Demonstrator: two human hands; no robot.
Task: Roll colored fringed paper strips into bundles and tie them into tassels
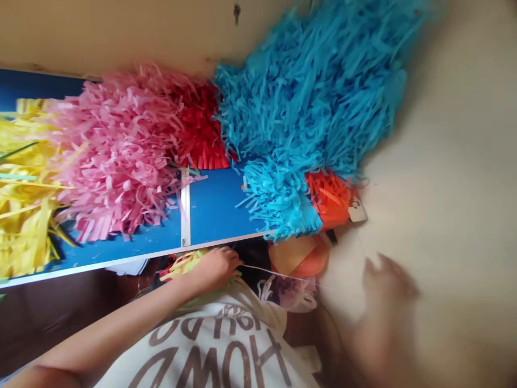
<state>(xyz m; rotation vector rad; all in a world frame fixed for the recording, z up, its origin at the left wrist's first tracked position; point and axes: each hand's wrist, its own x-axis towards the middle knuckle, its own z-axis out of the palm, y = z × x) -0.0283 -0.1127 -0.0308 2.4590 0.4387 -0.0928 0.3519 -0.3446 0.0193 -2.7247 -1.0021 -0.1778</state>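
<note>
My left hand [221,265] is closed in front of the blue table's edge, holding a thin white string [274,273]. The string stretches to the right, toward my right hand, and fades against the pale wall. My right hand [390,283] is raised at the right and smeared by motion, so its grip cannot be made out. Just beside and below my left hand lies yellow fringed paper [186,264], partly hidden by the hand and arm.
Pink [125,151], yellow [26,205], red [202,129] and light-blue fringed paper [307,102] cover much of the blue table [220,199]. Orange paper [329,198] lies at its right end. Below the edge are an orange-yellow rounded thing [301,256] and a plastic bag [299,293].
</note>
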